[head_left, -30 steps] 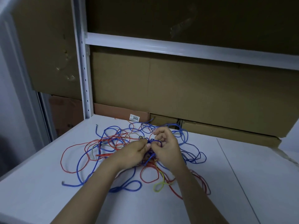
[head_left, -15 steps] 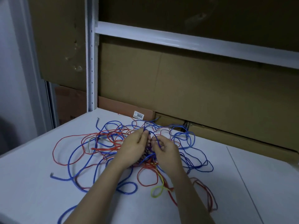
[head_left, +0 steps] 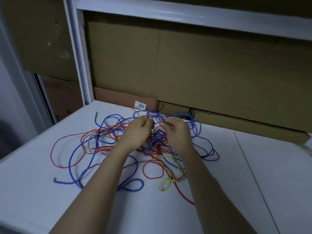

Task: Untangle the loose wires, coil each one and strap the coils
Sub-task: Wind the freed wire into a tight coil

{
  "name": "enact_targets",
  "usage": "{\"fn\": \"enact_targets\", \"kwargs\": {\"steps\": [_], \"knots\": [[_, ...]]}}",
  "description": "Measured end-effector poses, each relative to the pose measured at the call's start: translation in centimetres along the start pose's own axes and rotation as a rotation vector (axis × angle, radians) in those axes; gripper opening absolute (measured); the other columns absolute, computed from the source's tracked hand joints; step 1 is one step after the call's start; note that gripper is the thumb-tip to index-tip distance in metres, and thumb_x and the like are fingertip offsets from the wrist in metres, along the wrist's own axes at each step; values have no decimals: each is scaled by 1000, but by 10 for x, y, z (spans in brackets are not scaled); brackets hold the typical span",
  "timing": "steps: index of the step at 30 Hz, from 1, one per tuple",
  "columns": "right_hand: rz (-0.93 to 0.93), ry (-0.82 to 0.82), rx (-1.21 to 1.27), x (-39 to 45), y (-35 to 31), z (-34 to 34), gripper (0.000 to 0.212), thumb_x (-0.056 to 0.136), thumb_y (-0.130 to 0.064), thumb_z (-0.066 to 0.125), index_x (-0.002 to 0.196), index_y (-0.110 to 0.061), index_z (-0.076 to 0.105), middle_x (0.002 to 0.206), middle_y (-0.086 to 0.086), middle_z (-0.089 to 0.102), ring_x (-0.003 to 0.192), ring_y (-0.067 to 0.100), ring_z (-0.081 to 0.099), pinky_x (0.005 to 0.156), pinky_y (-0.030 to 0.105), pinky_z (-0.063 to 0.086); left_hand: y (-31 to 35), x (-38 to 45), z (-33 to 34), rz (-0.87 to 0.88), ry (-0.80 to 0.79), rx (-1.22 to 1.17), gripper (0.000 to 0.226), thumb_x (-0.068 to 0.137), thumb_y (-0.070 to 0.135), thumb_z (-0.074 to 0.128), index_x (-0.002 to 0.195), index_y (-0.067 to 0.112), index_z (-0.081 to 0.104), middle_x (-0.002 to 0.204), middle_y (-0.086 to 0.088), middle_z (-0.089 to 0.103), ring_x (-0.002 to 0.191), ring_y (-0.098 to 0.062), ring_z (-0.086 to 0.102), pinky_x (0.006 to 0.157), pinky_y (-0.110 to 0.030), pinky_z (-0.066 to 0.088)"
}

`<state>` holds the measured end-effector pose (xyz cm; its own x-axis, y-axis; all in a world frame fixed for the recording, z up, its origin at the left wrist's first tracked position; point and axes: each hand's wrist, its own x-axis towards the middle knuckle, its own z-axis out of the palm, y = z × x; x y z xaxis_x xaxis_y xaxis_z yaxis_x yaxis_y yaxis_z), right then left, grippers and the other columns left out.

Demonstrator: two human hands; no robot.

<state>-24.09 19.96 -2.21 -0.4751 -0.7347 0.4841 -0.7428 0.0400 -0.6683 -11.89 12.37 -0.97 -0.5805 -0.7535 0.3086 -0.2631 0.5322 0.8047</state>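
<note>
A tangle of wires lies spread on the white table point(head_left: 253, 174): blue wires point(head_left: 74, 159), red wires point(head_left: 55, 144) and a yellow-green wire point(head_left: 164, 184). My left hand point(head_left: 136, 132) and my right hand point(head_left: 175, 132) are raised over the middle of the tangle, close together. Each pinches a strand of a blue wire point(head_left: 157, 116) that arches between them above the heap. Loose blue wire ends lie at the left point(head_left: 54, 179) and at the back left point(head_left: 96, 114).
Large cardboard boxes point(head_left: 202, 65) stand behind the table, one with a white label reading 3055 point(head_left: 140, 105). A white metal shelf post point(head_left: 79, 56) rises at the back left and a shelf rail point(head_left: 202, 13) crosses above. A seam line point(head_left: 253, 174) runs down the table at the right.
Both hands have moved up and away from me, lifting the blue strand higher above the heap, and have drawn slightly apart. The view has tilted down and shifted.
</note>
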Motion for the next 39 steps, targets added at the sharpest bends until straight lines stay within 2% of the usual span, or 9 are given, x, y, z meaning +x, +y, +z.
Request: {"fn": "enact_targets", "kwargs": {"steps": [4, 8, 12, 18, 22, 25, 30, 34, 39], "knots": [[-57, 107, -187, -7, -9, 2, 17, 93, -15, 59, 96, -3, 70, 81, 6, 53, 72, 17, 47, 67, 27, 34, 6, -3, -17, -77, -160, -310, 48, 101, 23, 43, 54, 25, 50, 42, 11, 42, 40, -2, 36, 51, -26, 32], [-78, -34, -344, -28, -19, 18, 18, 98, -17, 47, 101, -4, 58, 79, 15, 62, 72, 34, 56, 60, 35, 37, 13, -8, -25, -118, -274, -823, 46, 104, 23, 34, 65, 16, 57, 44, 9, 34, 40, -5, 28, 43, -16, 30], [-82, -159, -616, -50, -33, 39, 33, 97, -21, 46, 127, -7, 45, 99, 15, 63, 93, 33, 57, 71, 37, 40, 13, -5, -39, -159, -312, -1159, 44, 106, 19, 26, 92, 1, 63, 61, 2, 64, 52, -6, 57, 52, -16, 47], [-142, -165, -408, -73, -58, 37, 6, 86, -9, 59, 81, -10, 62, 75, 3, 60, 79, 21, 52, 74, 35, 42, 15, -5, -47, 3, -174, -584, 43, 105, 11, 20, 89, 10, 60, 97, -11, 67, 93, -21, 62, 94, -29, 43], [41, 6, 60, -80, -65, 17, 10, 89, -4, 58, 81, -10, 57, 71, 4, 57, 71, 27, 57, 66, 37, 45, 8, -9, -52, 211, -325, -18, 36, 105, 17, 26, 103, -4, 55, 105, -18, 64, 94, -23, 56, 86, -24, 39], [-12, 162, -52, -71, -60, -6, 11, 92, -2, 52, 88, -9, 59, 78, 2, 50, 74, 27, 54, 67, 36, 44, 8, -16, -54, 218, -452, 227, 25, 104, 21, 30, 104, 2, 47, 108, -22, 58, 100, -30, 54, 83, -33, 39], [45, 504, 243, -24, -77, -43, 17, 100, -9, 41, 89, -16, 53, 80, -5, 49, 63, 7, 49, 62, 19, 41, 18, -29, -55, 123, -449, 127, 28, 104, 26, 32, 110, 15, 57, 126, -15, 56, 117, -26, 50, 70, -20, 24], [138, 0, 140, 12, -78, -68, 29, 103, -17, 36, 84, -20, 58, 54, 4, 38, 47, 19, 32, 46, 27, 24, 39, -31, -54, 76, -338, -168, 45, 103, 22, 37, 63, 28, 57, 67, 2, 55, 69, -18, 51, 76, -34, 38], [265, -506, 278, 4, -57, -106, 12, 93, -23, 59, 85, -17, 67, 43, -9, 30, 37, 8, 21, 38, 18, 18, 61, -37, -52, 111, -203, -84, 39, 103, 25, 37, 67, 19, 49, 49, 12, 45, 44, 1, 39, 51, -17, 29]]}}
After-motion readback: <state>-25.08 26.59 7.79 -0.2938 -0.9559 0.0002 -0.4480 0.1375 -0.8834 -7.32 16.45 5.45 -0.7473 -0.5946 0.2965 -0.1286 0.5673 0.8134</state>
